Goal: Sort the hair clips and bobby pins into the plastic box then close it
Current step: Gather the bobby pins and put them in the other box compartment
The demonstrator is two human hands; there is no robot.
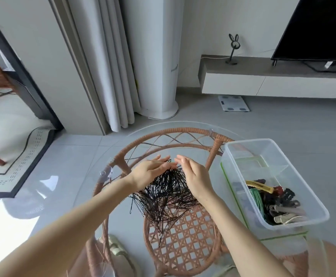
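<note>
A large loose heap of black bobby pins [164,198] lies on a round glass table top [83,196] over a rattan frame. My left hand [150,171] and my right hand [195,174] rest on the far end of the heap, fingers extended and cupped toward each other around the pins there. At the right stands a clear plastic box [241,156], open, with several coloured hair clips [271,200] piled in its near end. The box sits on its green-edged lid [233,188].
Below the glass is a woven rattan shelf [185,236]. Slippers [119,250] are on the floor beneath. Beyond the table stand a white column unit [159,76], curtains [111,66], a scale [233,103] and a TV bench [263,76].
</note>
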